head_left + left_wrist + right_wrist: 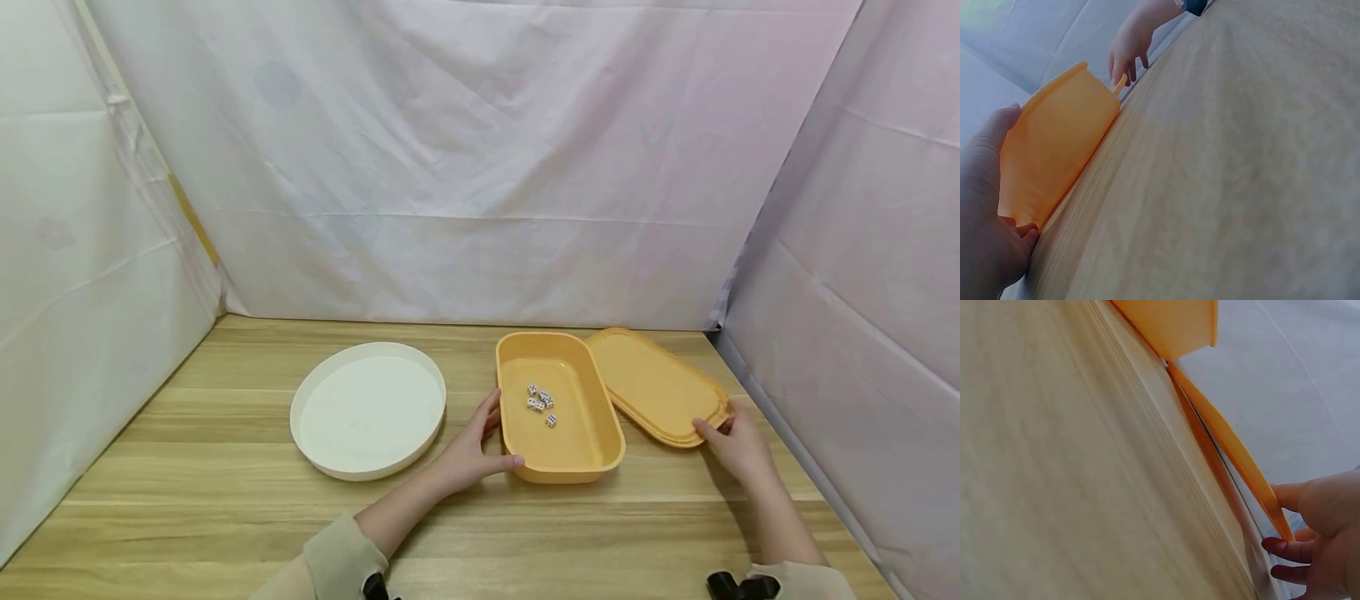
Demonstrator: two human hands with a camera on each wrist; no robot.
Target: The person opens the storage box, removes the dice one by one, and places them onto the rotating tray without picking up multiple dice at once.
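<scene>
While the left grip (467,457) holds the box (564,477), the right grip (740,446) pinches the lid (655,385), whose long axis slants away leftward

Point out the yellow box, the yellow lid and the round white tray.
Yellow box (574,396), head view, on its bare inner floor.
Yellow lid (654,387), head view, on its flat face.
White tray (367,410), head view, on its floor.

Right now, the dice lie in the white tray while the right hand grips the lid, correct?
No: the dice lie in the yellow container, not the white tray, as the head view shows; the right hand does grip the lid.
</scene>
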